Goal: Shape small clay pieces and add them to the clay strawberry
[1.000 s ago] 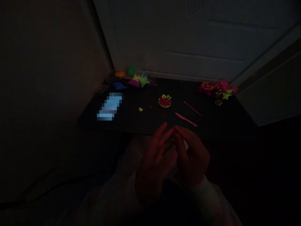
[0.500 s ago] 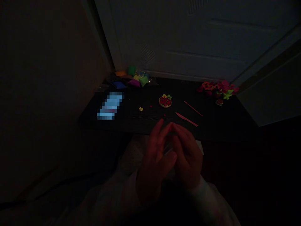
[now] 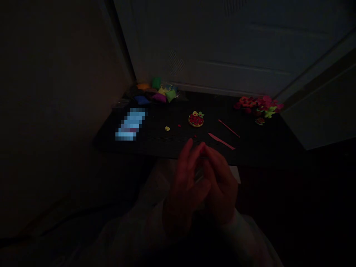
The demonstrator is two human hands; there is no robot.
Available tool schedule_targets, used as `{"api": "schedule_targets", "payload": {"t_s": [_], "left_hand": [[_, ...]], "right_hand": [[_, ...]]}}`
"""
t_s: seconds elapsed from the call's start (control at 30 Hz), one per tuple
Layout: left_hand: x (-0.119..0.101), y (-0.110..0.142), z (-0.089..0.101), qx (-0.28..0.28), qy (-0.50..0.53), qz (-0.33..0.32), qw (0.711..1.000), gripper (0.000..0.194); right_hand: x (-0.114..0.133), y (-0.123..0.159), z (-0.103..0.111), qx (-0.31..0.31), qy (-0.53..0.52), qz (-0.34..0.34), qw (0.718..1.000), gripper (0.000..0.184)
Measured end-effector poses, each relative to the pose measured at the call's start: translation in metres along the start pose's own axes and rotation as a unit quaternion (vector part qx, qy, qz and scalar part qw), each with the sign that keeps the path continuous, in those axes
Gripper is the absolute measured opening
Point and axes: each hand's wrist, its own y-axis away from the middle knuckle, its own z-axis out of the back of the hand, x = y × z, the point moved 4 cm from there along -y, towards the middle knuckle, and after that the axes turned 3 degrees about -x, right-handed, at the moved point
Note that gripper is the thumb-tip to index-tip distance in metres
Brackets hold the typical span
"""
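Note:
In dim light, my left hand (image 3: 185,187) and my right hand (image 3: 221,185) meet at the fingertips in front of the table's near edge. A small red lump of clay (image 3: 203,150) shows faintly between the touching fingertips. Just beyond them on the table lies a tiny red clay bit (image 3: 195,136), with another red bit (image 3: 179,125) farther left. A round clay piece (image 3: 195,120) with a yellow rim, red filling and small flowers on top sits behind. Beside it are a yellow clay lump (image 3: 167,128), a pink plastic knife (image 3: 221,141) and a thin pink stick tool (image 3: 228,128).
A lit, blurred phone (image 3: 131,124) lies at the left of the dark table (image 3: 155,146). Colourful clay packets (image 3: 159,97) are heaped at the back left. Red, pink and green clay shapes (image 3: 258,105) cluster at the back right, near a small round piece (image 3: 260,121).
My fingers have shifted slightly against each other, and the red lump between the fingertips shows more now. The things on the table have stayed in place.

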Motion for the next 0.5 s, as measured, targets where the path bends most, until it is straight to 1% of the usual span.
{"api": "schedule_targets", "payload": {"t_s": [0.17, 0.37, 0.5], "left_hand": [[-0.0035, -0.0023, -0.0044, -0.024, 0.026, 0.014, 0.999, 0.06], [-0.0046, -0.002, -0.0065, -0.048, 0.014, 0.042, 0.998, 0.063], [-0.0047, -0.0028, -0.0067, -0.055, 0.008, 0.045, 0.997, 0.063]], "right_hand": [[0.002, 0.0015, -0.0028, 0.012, -0.003, 0.002, 1.0, 0.043], [0.005, 0.0026, -0.0028, 0.017, -0.002, 0.035, 0.999, 0.043], [0.0049, 0.0034, -0.0028, 0.019, -0.005, 0.028, 0.999, 0.043]]}}
